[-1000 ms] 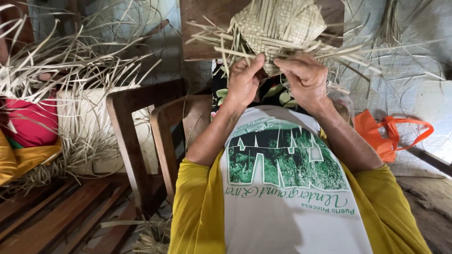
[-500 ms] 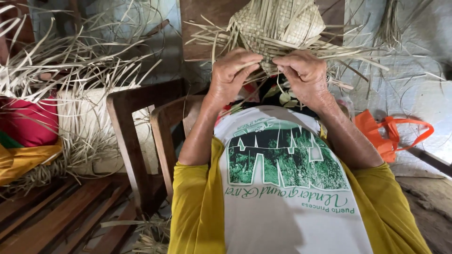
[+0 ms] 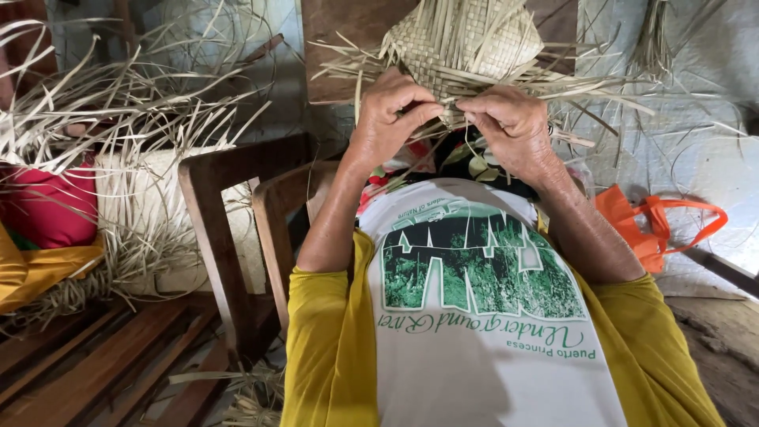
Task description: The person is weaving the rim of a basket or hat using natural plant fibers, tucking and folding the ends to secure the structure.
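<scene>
Two hands at woven palm piece [image 3: 462, 39], left hand [image 3: 389, 119], right hand [image 3: 510, 122], both seemingly pinching loose strips.

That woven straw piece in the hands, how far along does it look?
Done: the domed upper part of the woven straw piece is already tightly plaited. In hand: the left hand and right hand pinch strips at its lower edge, fingertips almost meeting. Left: many loose strips stick out unwoven around that edge, so it looks partly finished. More cut straw lies heaped beside the wooden chair.
</scene>
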